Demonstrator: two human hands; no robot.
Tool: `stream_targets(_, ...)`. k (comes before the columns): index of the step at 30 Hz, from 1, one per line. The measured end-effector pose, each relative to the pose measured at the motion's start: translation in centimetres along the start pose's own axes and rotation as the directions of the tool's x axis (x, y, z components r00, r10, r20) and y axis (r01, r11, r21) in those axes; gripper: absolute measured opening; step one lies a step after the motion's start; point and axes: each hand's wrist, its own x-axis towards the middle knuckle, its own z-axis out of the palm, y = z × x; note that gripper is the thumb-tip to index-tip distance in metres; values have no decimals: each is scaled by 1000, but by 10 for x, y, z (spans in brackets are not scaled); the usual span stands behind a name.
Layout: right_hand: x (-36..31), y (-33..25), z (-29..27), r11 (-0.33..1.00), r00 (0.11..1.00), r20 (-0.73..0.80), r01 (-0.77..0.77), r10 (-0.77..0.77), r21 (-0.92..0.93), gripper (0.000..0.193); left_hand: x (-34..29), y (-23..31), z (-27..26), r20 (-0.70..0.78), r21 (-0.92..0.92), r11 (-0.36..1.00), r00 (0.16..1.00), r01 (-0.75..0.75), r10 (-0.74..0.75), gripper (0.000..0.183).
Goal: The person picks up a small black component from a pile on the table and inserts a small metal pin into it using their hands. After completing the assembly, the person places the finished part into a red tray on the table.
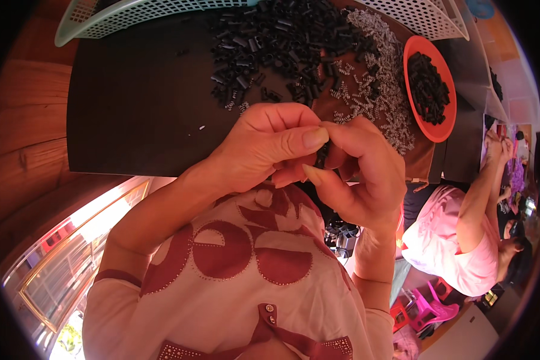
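Note:
My left hand (264,141) and my right hand (369,165) meet in front of my chest, over the table's near edge. Both are closed, fingertips touching around a small black plastic piece (322,156), mostly hidden by the fingers. My left thumb presses against the tip of my right index finger; the right thumb is bent lower down. Just beyond the hands lies a big heap of short black plastic tubes (276,42). To its right spreads a pile of small silvery coil springs (375,78), some scattered among the tubes.
An orange bowl (409,78) of black pieces stands right of the springs. Pale green (108,27) and white (435,18) perforated baskets line the far side of the dark table (132,108). At the right, another person in a pink shirt (456,240) sits working, near a pink stool (429,306).

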Motion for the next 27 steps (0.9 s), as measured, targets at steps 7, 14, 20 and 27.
stream_targets(7, 1, 3, -3, 998, 1000, -20, 4, -5, -69, 43, 2, 1, 0, 10, -59, 998, 1000, 7, -6, 23)
stream_targets(14, -2, 6, -4, 971, 999, -4, 51, -53, -232, 36, 0, 8, 8, -94, -78, 997, 995, 30, -37, 20)
stream_targets(20, -2, -4, -4, 941, 1000, -2, 27, -29, -338, 23, 1, 7, 13, -216, -4, 1000, 976, -20, 19, 20)
stream_targets(27, -5, -3, 5, 936, 995, -54, 62, -86, -347, 20, 0, 6, 15, -237, 26, 998, 970, -48, 53, 21)
